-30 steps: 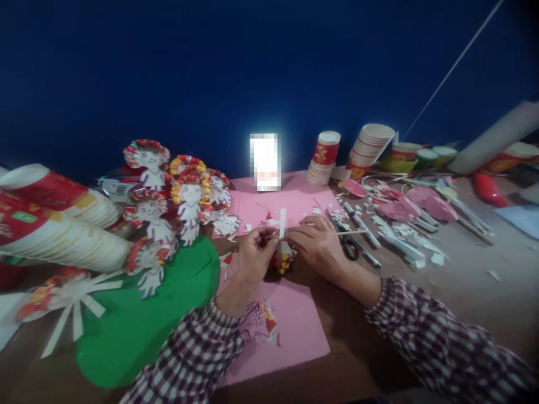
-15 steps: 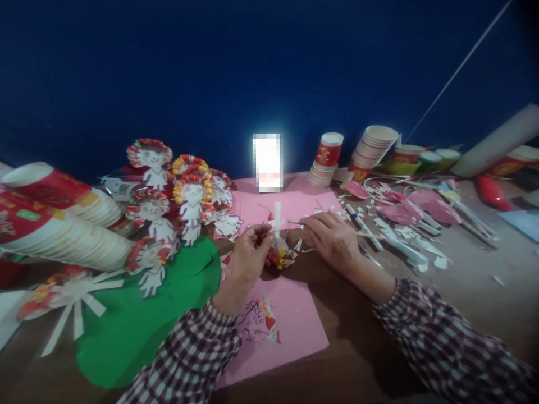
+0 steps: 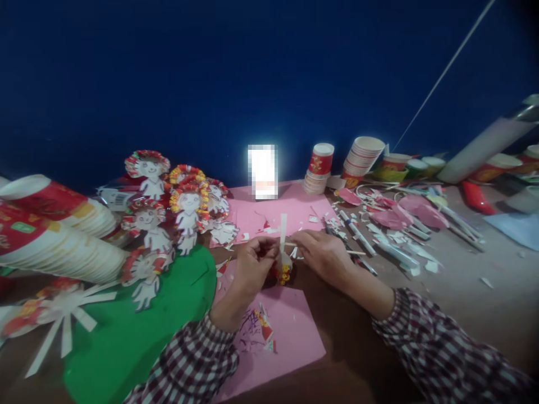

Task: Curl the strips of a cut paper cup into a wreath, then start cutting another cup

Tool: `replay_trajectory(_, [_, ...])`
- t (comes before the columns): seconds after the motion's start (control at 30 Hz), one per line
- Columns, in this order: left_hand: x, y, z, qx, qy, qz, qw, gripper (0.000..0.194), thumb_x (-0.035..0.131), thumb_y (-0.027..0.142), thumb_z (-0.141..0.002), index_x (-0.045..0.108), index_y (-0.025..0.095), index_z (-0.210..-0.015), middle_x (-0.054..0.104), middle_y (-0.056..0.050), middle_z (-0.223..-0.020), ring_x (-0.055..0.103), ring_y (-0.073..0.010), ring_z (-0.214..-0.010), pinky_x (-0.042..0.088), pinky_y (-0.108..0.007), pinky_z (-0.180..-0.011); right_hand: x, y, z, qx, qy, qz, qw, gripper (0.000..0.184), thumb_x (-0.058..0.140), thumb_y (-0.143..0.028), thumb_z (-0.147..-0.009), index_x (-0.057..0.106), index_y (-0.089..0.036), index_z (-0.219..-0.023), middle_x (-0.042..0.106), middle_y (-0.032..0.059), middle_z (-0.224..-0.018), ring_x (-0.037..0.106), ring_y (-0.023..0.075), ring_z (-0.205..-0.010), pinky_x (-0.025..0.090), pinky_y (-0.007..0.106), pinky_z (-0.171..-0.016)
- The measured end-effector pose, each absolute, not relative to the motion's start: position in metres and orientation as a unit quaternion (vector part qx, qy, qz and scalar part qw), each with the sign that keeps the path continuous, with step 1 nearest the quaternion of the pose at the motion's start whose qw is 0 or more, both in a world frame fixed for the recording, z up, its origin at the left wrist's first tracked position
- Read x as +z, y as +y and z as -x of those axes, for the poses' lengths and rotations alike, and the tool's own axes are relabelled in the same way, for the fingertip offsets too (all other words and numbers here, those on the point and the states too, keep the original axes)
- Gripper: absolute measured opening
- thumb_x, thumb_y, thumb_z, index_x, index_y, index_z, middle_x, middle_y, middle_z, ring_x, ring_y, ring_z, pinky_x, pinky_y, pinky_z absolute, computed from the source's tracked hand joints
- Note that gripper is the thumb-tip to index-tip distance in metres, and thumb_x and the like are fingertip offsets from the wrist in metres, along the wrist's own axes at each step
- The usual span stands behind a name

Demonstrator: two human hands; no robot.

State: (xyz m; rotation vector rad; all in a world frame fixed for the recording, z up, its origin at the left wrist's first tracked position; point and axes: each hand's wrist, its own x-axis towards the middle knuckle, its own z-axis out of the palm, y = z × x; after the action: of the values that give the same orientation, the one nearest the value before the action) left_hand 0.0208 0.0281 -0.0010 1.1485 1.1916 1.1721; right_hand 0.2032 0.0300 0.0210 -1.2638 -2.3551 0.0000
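Over the middle of the table (image 3: 345, 359), the left hand (image 3: 255, 264) has its fingertips pinched on a small paper craft piece (image 3: 285, 274), with red and yellow curls below and a white strip (image 3: 283, 224) standing up from it. The right hand (image 3: 326, 258), just apart from the left, grips a thin stick (image 3: 356, 253) that points at the strip; whether its tip touches, I cannot tell. Below the hands lies a pink sheet (image 3: 298, 331) with cut scraps (image 3: 265, 331) on it, and beyond them another pink sheet (image 3: 252, 212) reaches toward the table's far edge, where a bright, pixelated rectangle (image 3: 263, 171) stands. Toward the left edge spreads a green sheet (image 3: 118, 348), bordered by paper figures (image 3: 188, 210) with curled red and yellow rims, a disc with white strips (image 3: 69, 303) fanning out, and tilted stacks of paper cups (image 3: 76, 249). Right of the hands are pens (image 3: 357, 233) and pink paper pieces (image 3: 389, 217); upright cup stacks (image 3: 362, 160) stand along the far edge, before a dark blue wall (image 3: 269, 67).
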Motion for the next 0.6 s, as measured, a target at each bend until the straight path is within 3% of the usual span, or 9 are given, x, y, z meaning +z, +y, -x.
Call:
replay_trajectory(0.17, [-0.0007,0.0284,-0.0211,0.483,0.489,-0.492,0.534,0.02,0.064,0.013,-0.066,0.064,0.016,-0.085,0.067,-0.004,-0.083,0.062,-0.0147,-0.077,0.049,-0.026,-0.071,0.0219,0.0295,-0.2024,0.027,-0.875,0.425,0.231,0.027,0.046,-0.016,-0.089,0.057,-0.023,-0.113,0.067,0.002,-0.098,0.062,0.0115,-0.08,0.045,0.02,-0.067])
replay_trajectory(0.6, [-0.0037,0.0308,-0.0177,0.457,0.465,-0.51,0.561,0.025,0.063,0.012,-0.066,0.061,0.016,-0.09,0.067,-0.006,-0.087,0.062,-0.0158,-0.081,0.049,-0.027,-0.072,0.0168,0.0315,-0.2011,0.053,-0.881,0.417,0.216,0.031,0.047,-0.016,-0.089,0.055,-0.023,-0.118,0.066,0.0025,-0.107,0.063,0.0138,-0.092,0.049,0.023,-0.077])
